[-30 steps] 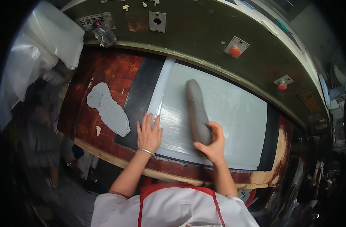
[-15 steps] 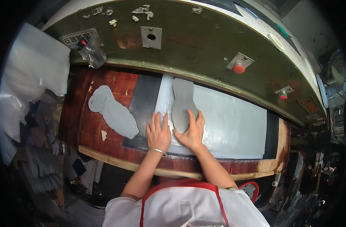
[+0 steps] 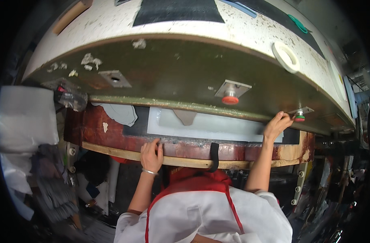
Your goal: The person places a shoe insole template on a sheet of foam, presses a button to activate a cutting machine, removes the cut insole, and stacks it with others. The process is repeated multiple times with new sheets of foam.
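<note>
My left hand [image 3: 152,157], a bracelet at its wrist, rests empty at the front of the red-brown board [image 3: 181,152], fingers loosely bent and apart. To the right, my right hand [image 3: 276,125] is raised to the green machine front, its bent fingers closed at a small red-and-green knob [image 3: 300,117]. The grey insole-shaped stack [image 3: 185,116] lies on the pale sheet [image 3: 229,126]; only its near end shows below the machine's edge. Light grey insole-shaped pieces [image 3: 122,114] lie at the left of the board, partly hidden by that same edge.
The green machine front [image 3: 173,69] overhangs the board. A larger red button [image 3: 230,98] sits left of the knob. On the white top are a tape roll [image 3: 286,56] and green-handled scissors [image 3: 298,24]. A black strap [image 3: 214,156] hangs over the wooden edge; plastic sheeting [image 3: 27,117] is at left.
Both hands have left the insole-shaped stack: my left came back toward the board's front edge, my right went to the knob. The view has shifted, and the machine front hides more of the board.
</note>
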### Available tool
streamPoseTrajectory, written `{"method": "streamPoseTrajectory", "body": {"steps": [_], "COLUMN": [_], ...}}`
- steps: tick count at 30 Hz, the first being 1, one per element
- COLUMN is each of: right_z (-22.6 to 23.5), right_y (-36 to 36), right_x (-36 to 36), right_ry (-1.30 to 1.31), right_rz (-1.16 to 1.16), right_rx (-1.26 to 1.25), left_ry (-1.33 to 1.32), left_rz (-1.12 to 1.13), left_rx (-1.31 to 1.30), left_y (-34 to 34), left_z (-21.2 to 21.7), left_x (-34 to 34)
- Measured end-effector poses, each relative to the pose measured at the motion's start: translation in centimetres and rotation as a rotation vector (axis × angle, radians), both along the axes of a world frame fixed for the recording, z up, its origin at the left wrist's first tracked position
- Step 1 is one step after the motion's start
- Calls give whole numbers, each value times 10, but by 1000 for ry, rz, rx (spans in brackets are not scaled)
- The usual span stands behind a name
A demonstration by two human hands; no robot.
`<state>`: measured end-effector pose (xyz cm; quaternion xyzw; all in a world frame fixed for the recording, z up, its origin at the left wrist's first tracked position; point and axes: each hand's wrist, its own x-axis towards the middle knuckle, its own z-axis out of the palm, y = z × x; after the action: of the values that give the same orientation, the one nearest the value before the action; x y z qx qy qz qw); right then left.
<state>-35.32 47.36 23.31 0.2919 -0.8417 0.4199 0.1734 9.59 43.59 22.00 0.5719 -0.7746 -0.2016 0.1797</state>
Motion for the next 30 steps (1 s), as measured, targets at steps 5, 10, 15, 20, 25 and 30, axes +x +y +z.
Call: {"method": "streamPoseTrajectory", "body": {"steps": [5,10,15,20,25,30], "right_z": [4,9,5,6,23,33], "right_y": [0,18,79,118,143,96], "right_x": [-1,16,140,172,178,193], "right_ry": [-245,-241,-475,-326,-315,-269], "right_rz": [-37,165,495,860,929,638], "right_rx": [-94,-140,213,473,452,130], "left_ry": [-41,-13,58,57,81,304], "left_rz": [115,145,135,85,89,211], "left_rx": [-2,-59,-159,-110,-67,223], "left_y": [-27,-21,-16,-2,37,77], "left_z": [-8,-6,-19,-19,-6,18], "left_x": [-18,-17,-12,-2,16,36]}}
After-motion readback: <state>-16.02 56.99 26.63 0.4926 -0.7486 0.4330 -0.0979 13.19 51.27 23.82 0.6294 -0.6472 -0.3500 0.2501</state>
